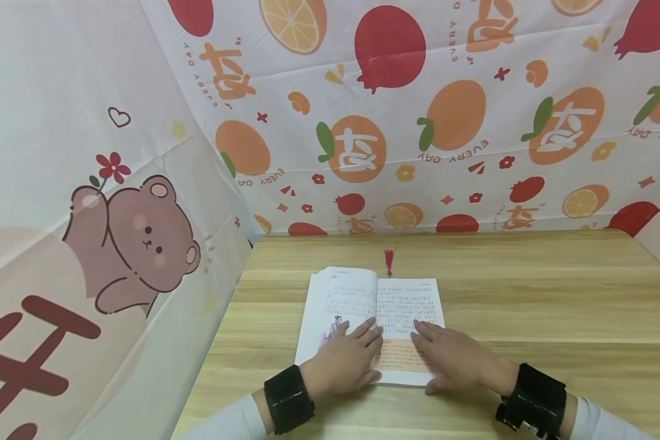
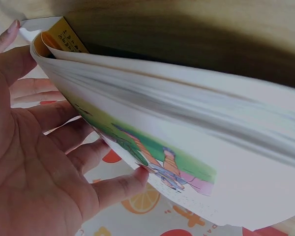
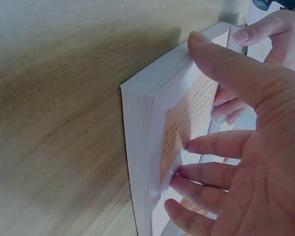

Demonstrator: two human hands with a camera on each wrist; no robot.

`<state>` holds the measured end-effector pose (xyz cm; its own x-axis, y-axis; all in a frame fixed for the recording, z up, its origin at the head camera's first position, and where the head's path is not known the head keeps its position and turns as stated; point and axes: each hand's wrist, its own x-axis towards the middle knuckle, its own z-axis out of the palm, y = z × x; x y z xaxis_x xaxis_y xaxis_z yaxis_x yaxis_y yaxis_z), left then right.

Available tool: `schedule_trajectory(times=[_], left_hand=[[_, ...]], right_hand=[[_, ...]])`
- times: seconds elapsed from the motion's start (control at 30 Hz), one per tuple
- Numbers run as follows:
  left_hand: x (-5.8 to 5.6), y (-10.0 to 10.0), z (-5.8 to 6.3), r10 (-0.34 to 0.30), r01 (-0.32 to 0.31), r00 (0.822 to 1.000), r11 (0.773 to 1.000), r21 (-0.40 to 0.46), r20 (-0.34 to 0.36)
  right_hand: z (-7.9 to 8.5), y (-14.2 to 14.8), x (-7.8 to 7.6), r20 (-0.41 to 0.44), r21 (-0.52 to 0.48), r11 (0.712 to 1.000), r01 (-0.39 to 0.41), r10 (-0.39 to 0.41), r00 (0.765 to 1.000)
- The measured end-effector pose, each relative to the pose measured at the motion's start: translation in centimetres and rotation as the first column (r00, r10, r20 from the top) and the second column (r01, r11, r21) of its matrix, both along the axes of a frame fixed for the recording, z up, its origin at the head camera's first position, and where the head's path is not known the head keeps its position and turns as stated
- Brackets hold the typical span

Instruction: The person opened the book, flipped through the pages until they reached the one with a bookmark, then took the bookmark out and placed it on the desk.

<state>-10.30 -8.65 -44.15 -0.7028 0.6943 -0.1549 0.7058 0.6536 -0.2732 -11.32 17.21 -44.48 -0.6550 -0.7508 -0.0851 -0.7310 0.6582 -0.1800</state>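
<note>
An open book [image 1: 407, 299] lies on the wooden table, its left page carrying a small coloured figure and its right page an orange text panel. My left hand [image 1: 345, 360] rests across the lower left page, fingers extended toward the gutter. On the right page's outer part lies my right hand [image 1: 459, 357], fingers spread and straight, with the thumb by the bottom edge. In the left wrist view, pages bulge in a curve near the spine beside the thumb. The right wrist view shows the fingertips [image 3: 179, 170] touching the page above the thick page block [image 3: 137, 113].
A red tassel [image 1: 388, 261] sticks out past the book's top edge onto the table [image 1: 528, 293]. Fruit-printed cloth [image 1: 396, 104] hangs behind the table, and a bear-printed cloth [image 1: 148, 238] hangs at the left. Black bands [image 1: 288, 400] wrap both wrists.
</note>
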Motion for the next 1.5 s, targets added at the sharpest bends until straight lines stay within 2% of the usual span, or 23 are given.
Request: schedule_trajectory(times=[0.27,0.47,0.67,0.77,0.83,1.0,1.1,1.2,1.27,1.33,1.4,1.5], left_hand=[[0.1,0.0,0.1,0.009,-0.009,1.000,1.000,0.009,0.007],[0.0,0.0,-0.1,-0.002,0.002,1.000,1.000,-0.010,-0.002],[-0.2,0.1,-0.2,-0.002,0.002,1.000,1.000,0.004,0.024],[-0.1,0.1,-0.2,0.006,-0.008,0.998,0.999,0.036,0.066],[-0.1,0.1,-0.2,0.022,-0.031,0.992,0.997,0.071,0.125],[-0.2,0.6,0.1,0.077,-0.128,0.955,0.979,0.162,0.285],[-0.2,1.2,0.5,0.095,-0.155,0.948,0.972,0.179,0.305],[-0.1,1.9,0.8,0.107,-0.166,0.954,0.966,0.197,0.279],[0.0,2.3,0.8,0.125,-0.191,0.956,0.953,0.237,0.266],[0.1,2.5,0.9,0.150,-0.226,0.954,0.930,0.291,0.260],[0.2,2.5,1.0,0.175,-0.260,0.951,0.899,0.353,0.256],[0.4,2.0,1.2,0.202,-0.278,0.956,0.854,0.440,0.212]], right_hand=[[0.4,0.1,-0.1,0.034,-0.036,0.999,0.001,0.000,0.999],[1.0,0.0,-0.2,0.055,-0.022,1.000,0.019,-0.017,0.998],[1.1,0.0,-0.2,0.070,-0.013,1.000,0.015,-0.014,0.997],[0.9,-0.1,-0.1,0.033,-0.021,1.000,-0.008,0.008,0.999],[0.9,-0.1,-0.2,-0.005,-0.025,0.999,-0.023,0.023,1.000],[1.0,-0.4,-0.4,-0.094,-0.029,0.999,-0.041,0.039,0.995],[1.4,-1.0,-0.6,-0.185,-0.030,0.998,-0.054,0.048,0.982],[1.8,-1.8,-0.6,-0.286,-0.045,0.996,-0.077,0.061,0.956],[2.1,-2.2,-0.5,-0.337,-0.068,0.993,-0.093,0.065,0.939],[2.2,-2.5,-0.4,-0.378,-0.107,0.989,-0.100,0.052,0.924],[2.2,-2.6,-0.4,-0.430,-0.152,0.985,-0.084,0.011,0.903],[2.1,-2.1,-0.4,-0.481,-0.205,0.978,-0.021,-0.082,0.873]])
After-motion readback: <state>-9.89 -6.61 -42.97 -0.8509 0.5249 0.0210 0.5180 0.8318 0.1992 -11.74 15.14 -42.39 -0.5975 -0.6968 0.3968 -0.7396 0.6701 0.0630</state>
